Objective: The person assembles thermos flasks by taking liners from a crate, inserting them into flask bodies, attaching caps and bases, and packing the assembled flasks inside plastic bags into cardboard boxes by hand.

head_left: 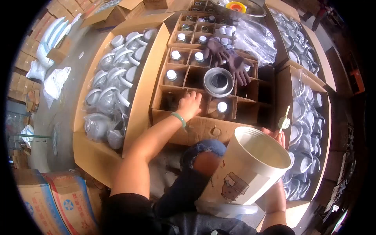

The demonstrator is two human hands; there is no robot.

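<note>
My left hand [190,105] reaches into a front compartment of a divided cardboard box [188,125], fingers curled down; whatever they hold is hidden. A green bangle [179,119] is on that wrist. My right hand [277,137] grips a tilted cream bucket [244,168] with a cartoon print, its mouth up and its inside looking bare. Near those fingertips is a small pale round piece on a stick [284,122]. Right of my left hand, a white-capped bottle [222,107] stands in a compartment. A grey round funnel-like piece [218,82] sits behind it.
Dark gloves [231,58] and clear plastic wrap [254,41] lie over the box's far compartments. Open cartons of bagged grey handled parts stand left [113,78] and right [303,129]. A metal bowl [256,8] is at the back. Printed cartons [64,199] stand lower left.
</note>
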